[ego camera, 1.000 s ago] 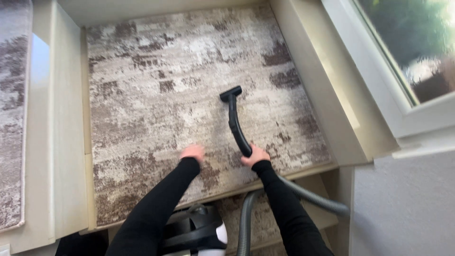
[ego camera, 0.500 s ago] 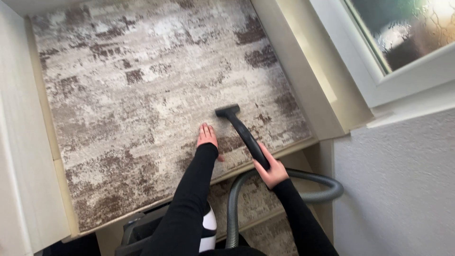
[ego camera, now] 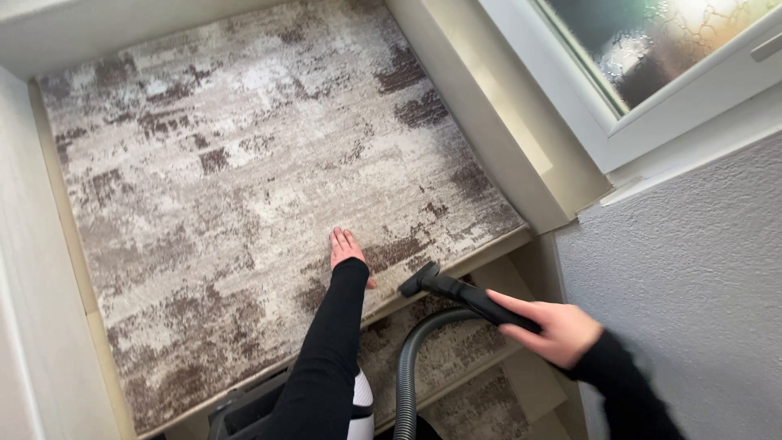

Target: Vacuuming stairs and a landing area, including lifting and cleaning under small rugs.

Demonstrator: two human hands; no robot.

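Note:
My left hand lies flat, fingers apart, on a grey and brown patterned rug that covers a stair landing. My right hand grips the black vacuum nozzle tube. The nozzle tip sits at the rug's front edge, just right of my left hand. A grey ribbed hose curves down from the tube toward the steps below. Both arms wear black sleeves.
A white-framed window with frosted glass is at the upper right, above a beige sill. A textured grey wall stands on the right. Lower carpeted steps and the vacuum body lie below the landing.
My right hand has pulled the nozzle back off the rug toward its front edge and to the right. My left hand stays flat on the rug. The view has shifted.

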